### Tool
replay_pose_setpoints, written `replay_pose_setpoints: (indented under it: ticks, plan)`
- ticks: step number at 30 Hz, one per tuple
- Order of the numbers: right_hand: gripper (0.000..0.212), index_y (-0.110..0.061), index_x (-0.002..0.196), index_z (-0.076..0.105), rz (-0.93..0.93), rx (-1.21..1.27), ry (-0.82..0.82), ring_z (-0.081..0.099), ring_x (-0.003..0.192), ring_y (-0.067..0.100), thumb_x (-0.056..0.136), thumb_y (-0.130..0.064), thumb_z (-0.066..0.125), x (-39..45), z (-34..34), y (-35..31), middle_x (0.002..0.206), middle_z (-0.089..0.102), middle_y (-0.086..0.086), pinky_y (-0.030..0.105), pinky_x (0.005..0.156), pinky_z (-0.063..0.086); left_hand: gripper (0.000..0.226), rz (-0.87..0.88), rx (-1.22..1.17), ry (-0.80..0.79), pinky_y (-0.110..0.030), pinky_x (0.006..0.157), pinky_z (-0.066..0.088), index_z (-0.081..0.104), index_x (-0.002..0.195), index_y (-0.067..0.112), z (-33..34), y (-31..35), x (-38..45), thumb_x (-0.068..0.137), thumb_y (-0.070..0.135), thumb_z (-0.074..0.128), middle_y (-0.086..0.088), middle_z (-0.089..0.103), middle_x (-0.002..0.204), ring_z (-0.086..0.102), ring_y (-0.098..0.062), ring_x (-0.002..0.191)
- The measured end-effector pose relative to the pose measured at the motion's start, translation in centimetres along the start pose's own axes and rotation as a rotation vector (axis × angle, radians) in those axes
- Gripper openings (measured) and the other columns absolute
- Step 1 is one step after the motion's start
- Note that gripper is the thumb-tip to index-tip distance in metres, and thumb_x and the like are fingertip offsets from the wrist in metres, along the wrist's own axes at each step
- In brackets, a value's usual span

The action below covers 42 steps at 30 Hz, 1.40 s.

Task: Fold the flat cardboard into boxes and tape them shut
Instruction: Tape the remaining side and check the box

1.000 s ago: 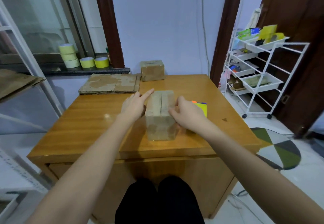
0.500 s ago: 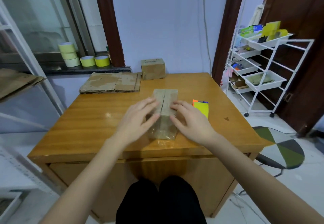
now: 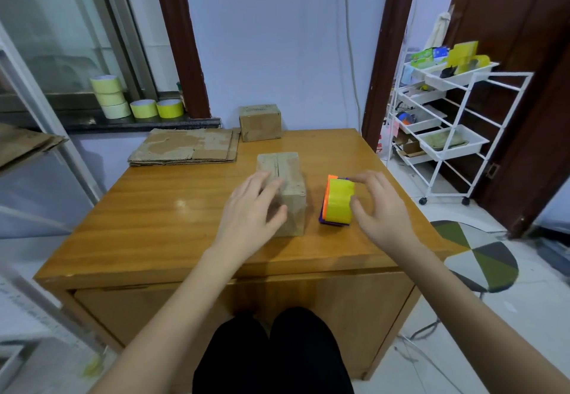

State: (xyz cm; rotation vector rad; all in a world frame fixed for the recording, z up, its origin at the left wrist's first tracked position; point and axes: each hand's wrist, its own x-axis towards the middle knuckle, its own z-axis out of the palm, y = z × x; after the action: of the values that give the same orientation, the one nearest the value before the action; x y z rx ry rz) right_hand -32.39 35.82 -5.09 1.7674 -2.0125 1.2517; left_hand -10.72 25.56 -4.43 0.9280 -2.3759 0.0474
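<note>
1. Nearest the table's front edge [image 3: 216, 267]: left hand [image 3: 249, 211] rests on the folded box [image 3: 285, 183], fingers laid fairly straight over its top and near side, steadying rather than gripping.
2. Just right of it: right hand [image 3: 374, 211] curves round the tape dispenser [image 3: 337, 200], fingertips at its far end and thumb at its near side. Contact looks likely; whether the hold is firm, cannot tell. Dispenser stands on the table, a yellow roll in an orange and purple frame.
3. Box top: flaps folded down, centre seam showing, no tape visible along it. Judged: folding done on this one, taping yet to do.
4. Further back, left: stack of flat cardboard [image 3: 185, 146], unfolded. More boxes remain.
5. Far edge by the wall: one closed box [image 3: 260, 122], likely finished; tape on it cannot be made out.
6. Window sill beyond: spare tape rolls [image 3: 135, 103].
</note>
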Motion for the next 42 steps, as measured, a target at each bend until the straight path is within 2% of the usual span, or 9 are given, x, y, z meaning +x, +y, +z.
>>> replay_pose_setpoints:
  ticks: [3,7,13,16,25,30,34,39,42]
  plan:
    - [0.025,-0.008,0.112,0.06,0.085,-0.038,-0.074,0.059,0.101,0.021,0.087,-0.011,0.062,-1.2,-0.4,1.7,0.107,0.061,0.004,0.038,0.08,0.05,0.041,0.156,-0.053,0.074,-0.035,0.079,0.055,0.062,0.118,0.014,0.9,3.9,-0.8,0.089,0.033,0.04,-0.005,0.061,0.116,0.059,-0.02,0.105]
    - [0.035,-0.013,0.118,0.057,0.159,-0.04,-0.236,0.057,0.105,0.016,0.086,-0.022,0.067,-2.8,1.0,2.4,0.111,0.06,-0.001,0.033,0.081,0.049,0.035,0.118,-0.063,-0.015,-0.032,0.057,0.056,0.062,0.113,0.009,4.3,7.8,-2.1,0.085,0.024,0.048,-0.006,0.062,0.099,0.064,-0.022,0.085]
    - [0.044,-0.017,0.127,0.054,0.25,0.033,-0.298,0.056,0.104,0.011,0.086,-0.026,0.069,-2.8,2.7,2.5,0.115,0.059,-0.003,0.025,0.077,0.046,0.069,-0.137,-0.085,-0.188,-0.034,0.097,0.046,0.013,0.15,0.005,6.6,9.7,-1.8,0.096,0.026,0.049,-0.016,0.032,0.15,0.045,-0.026,0.131]
    - [0.04,-0.016,0.124,0.058,0.257,0.068,-0.278,0.057,0.096,0.014,0.086,-0.021,0.069,-2.8,3.1,2.5,0.104,0.055,-0.002,0.03,0.08,0.049,0.081,-0.229,-0.114,-0.195,-0.032,0.102,0.042,-0.003,0.151,0.006,7.3,10.0,-1.1,0.096,0.027,0.052,-0.015,0.024,0.154,0.038,-0.025,0.136]
    - [0.031,-0.007,0.111,0.063,0.256,0.101,-0.247,0.049,0.08,0.017,0.087,0.005,0.046,-3.3,2.1,1.8,0.088,0.054,0.005,0.015,0.062,0.034,0.076,-0.303,-0.084,-0.146,-0.03,0.076,0.054,0.008,0.149,0.001,8.4,12.4,-0.5,0.093,0.014,0.057,-0.015,0.039,0.126,0.061,-0.024,0.097]
    - [0.02,-0.001,0.101,0.063,0.246,0.143,-0.222,0.052,0.081,0.022,0.093,-0.002,0.045,-4.0,0.9,0.7,0.087,0.057,0.009,0.024,0.068,0.039,0.078,-0.282,-0.065,0.014,-0.026,0.041,0.047,0.036,0.126,-0.001,8.4,12.1,-0.1,0.066,0.013,0.083,-0.018,0.055,0.094,0.061,-0.023,0.058]
    - [0.026,-0.003,0.115,0.061,0.269,0.182,-0.217,0.052,0.089,0.018,0.096,-0.006,0.044,-4.3,0.0,0.0,0.1,0.059,0.01,0.021,0.071,0.036,0.065,-0.234,-0.123,0.028,-0.034,0.064,0.053,0.018,0.134,0.011,7.9,11.7,0.1,0.091,0.035,0.061,-0.019,0.049,0.115,0.059,-0.029,0.093]
    - [0.036,-0.006,0.125,0.054,0.218,0.257,-0.193,0.059,0.088,0.01,0.089,-0.001,0.054,-4.3,-0.8,-0.3,0.102,0.061,0.005,0.02,0.081,0.049,0.063,-0.2,-0.254,0.094,-0.035,0.077,0.05,0.031,0.14,0.011,5.3,11.4,0.4,0.091,0.039,0.059,-0.012,0.047,0.123,0.053,-0.026,0.107]
    - [0.043,-0.007,0.125,0.051,0.018,0.177,-0.086,0.056,0.085,0.003,0.084,-0.002,0.063,-3.8,-2.1,-0.4,0.103,0.055,0.001,0.024,0.074,0.051,0.06,-0.194,-0.321,0.095,-0.029,0.079,0.044,0.033,0.139,0.016,3.1,11.0,1.2,0.091,0.043,0.058,-0.005,0.047,0.13,0.053,-0.021,0.112]
